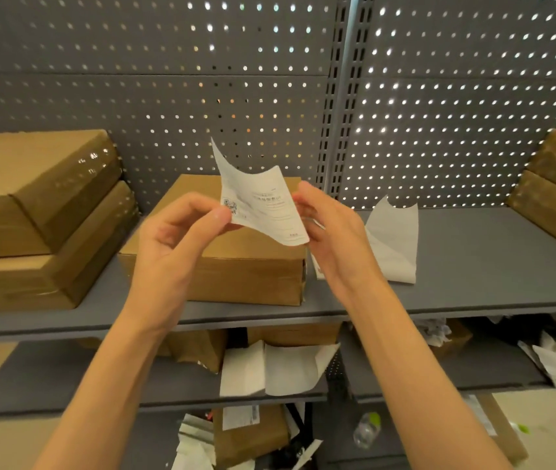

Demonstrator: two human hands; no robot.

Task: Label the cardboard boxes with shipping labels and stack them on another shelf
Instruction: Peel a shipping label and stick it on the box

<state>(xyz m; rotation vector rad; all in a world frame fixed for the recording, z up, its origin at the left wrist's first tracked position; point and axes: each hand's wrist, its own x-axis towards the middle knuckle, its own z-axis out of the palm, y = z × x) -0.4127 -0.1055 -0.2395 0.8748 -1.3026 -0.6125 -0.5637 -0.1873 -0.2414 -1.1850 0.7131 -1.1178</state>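
I'm pinching a shipping label (263, 206) between both hands: my left hand (176, 239) holds its lower left edge, my right hand (329, 228) its right edge, and it curls up between them. Just behind and below my hands sits an unlabelled box (222, 266) on the shelf (473, 262). I judge I'm peeling the backing; next, press the label flat onto that box.

Matt cardboard box (236, 262); thin, perhaps glossy, paper label (263, 205).
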